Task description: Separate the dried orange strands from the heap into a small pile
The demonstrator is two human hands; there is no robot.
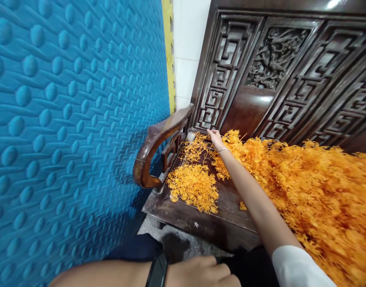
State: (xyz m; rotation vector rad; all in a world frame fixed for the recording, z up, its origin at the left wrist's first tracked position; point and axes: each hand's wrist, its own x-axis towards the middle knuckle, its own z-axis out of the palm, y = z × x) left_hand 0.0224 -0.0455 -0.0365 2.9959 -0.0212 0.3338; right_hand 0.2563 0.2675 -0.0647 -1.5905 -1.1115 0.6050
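Observation:
My right hand, with a thin bracelet at the wrist, reaches to the back of the dark wooden bench. Its fingertips are pinched together above a loose pile of thin orange stems; anything between them is too small to make out. In front of those stems lies a flat bunch of orange artificial foliage. A much larger orange foliage heap fills the seat to the right. My left hand, wearing a black wristband, is low at the front with its fingers curled; its palm side is hidden.
A curved wooden armrest bounds the bench on the left. Behind the seat rises a carved lattice backrest. A small white cup-like object sits in the back left corner. Blue textured foam matting with a yellow edge fills the left.

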